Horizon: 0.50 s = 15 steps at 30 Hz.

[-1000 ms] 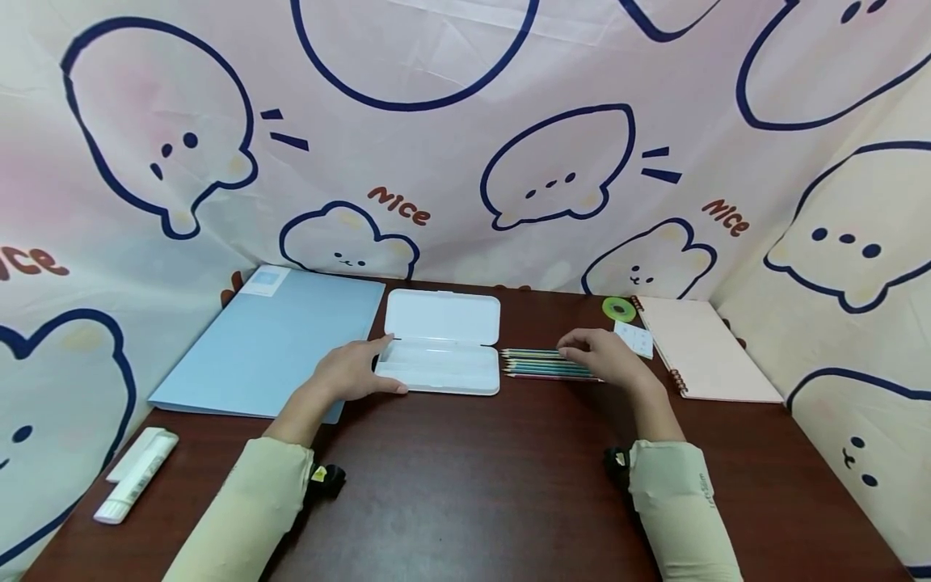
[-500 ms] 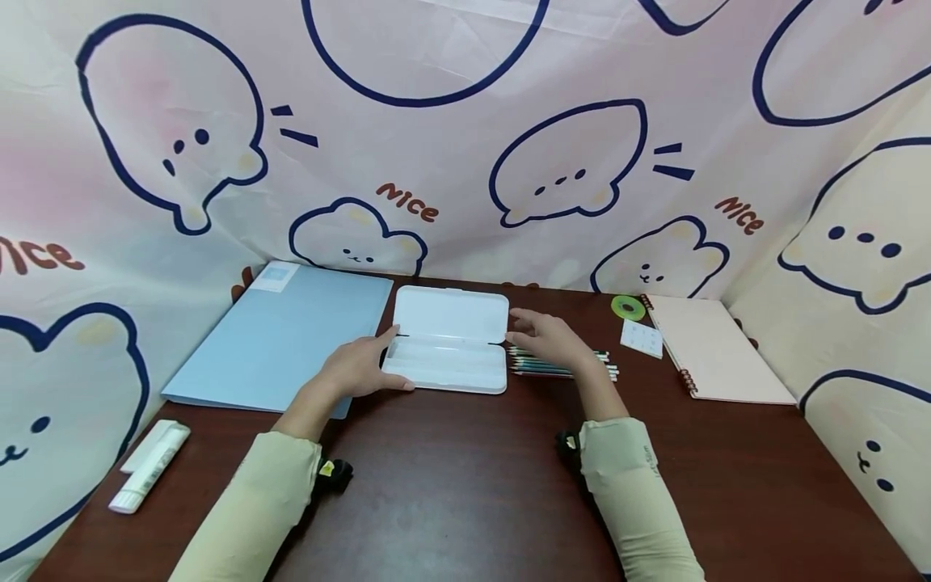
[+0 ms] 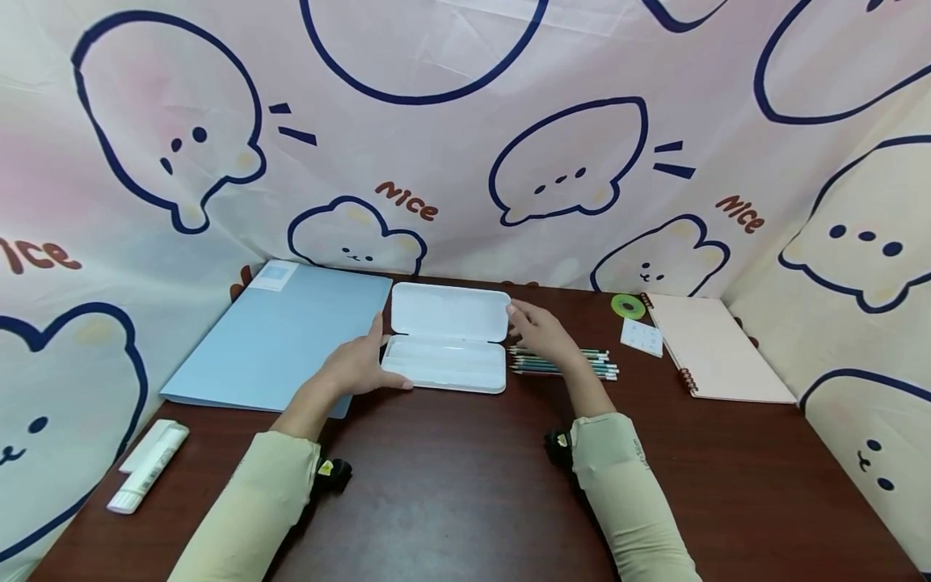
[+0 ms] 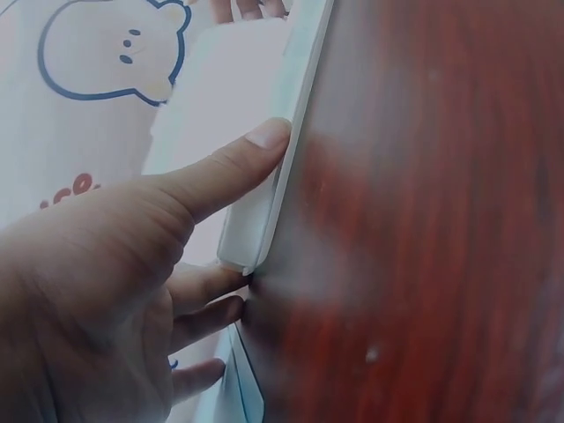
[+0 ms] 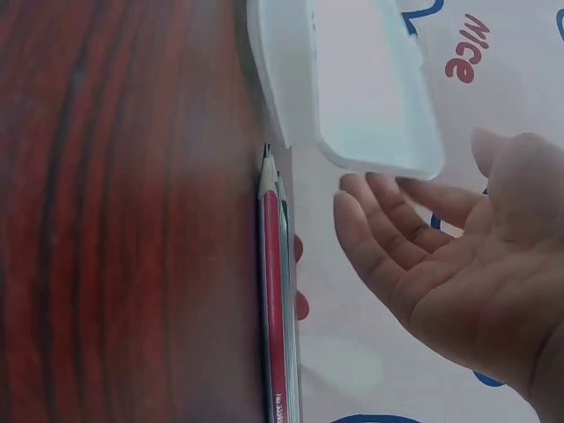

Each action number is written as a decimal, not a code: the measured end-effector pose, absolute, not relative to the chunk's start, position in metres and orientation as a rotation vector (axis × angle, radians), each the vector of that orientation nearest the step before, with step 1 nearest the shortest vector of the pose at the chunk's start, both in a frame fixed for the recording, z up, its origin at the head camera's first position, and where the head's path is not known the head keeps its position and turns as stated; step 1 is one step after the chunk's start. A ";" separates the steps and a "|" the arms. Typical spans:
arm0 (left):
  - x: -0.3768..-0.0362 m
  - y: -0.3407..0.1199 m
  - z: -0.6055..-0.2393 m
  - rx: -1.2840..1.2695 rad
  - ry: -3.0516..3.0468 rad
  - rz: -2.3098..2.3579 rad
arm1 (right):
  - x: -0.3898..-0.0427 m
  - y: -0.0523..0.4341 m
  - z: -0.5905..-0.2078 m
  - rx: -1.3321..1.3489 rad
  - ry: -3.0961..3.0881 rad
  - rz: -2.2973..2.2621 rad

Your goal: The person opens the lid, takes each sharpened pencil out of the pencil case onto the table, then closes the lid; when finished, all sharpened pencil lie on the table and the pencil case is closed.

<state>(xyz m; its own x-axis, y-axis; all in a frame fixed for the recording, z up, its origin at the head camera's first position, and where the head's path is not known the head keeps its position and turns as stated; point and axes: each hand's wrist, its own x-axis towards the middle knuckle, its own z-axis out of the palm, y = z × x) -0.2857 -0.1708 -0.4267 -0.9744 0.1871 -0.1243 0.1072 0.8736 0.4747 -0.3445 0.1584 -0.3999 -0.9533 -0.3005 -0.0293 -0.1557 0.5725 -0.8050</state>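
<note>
A white pencil case (image 3: 444, 368) stands open on the table, its lid (image 3: 451, 313) raised at the back and its tray bare. My left hand (image 3: 358, 364) holds the left end, thumb (image 4: 238, 172) along the front edge and the other fingers around the end. My right hand (image 3: 541, 333) is at the lid's right edge; in the right wrist view its fingers (image 5: 388, 220) are loosely bent, with the fingertips right at the lid's rim. Several pencils (image 3: 563, 365) lie side by side to the right of the case, under my right wrist.
A blue folder (image 3: 291, 339) lies at the left behind my left hand. White tubes (image 3: 149, 465) lie at the front left. On the right are a green tape roll (image 3: 628, 305), a small white card (image 3: 642, 337) and a spiral notebook (image 3: 720, 347). A printed cloth (image 3: 451, 162) hangs behind.
My right hand has moved left from the pencils to the lid's right edge. The lid has tilted up slightly in the last half second. My left hand stays at the case's left end.
</note>
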 end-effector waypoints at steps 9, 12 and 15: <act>-0.287 -0.170 -0.427 0.229 2.860 0.773 | -0.340 0.159 -0.389 -0.552 2.637 -1.263; -0.287 -0.170 -0.427 0.217 2.852 0.773 | -0.337 0.158 -0.386 -0.656 2.666 -1.083; -0.286 -0.170 -0.427 0.184 2.845 0.779 | -0.333 0.156 -0.385 -0.753 2.640 -0.953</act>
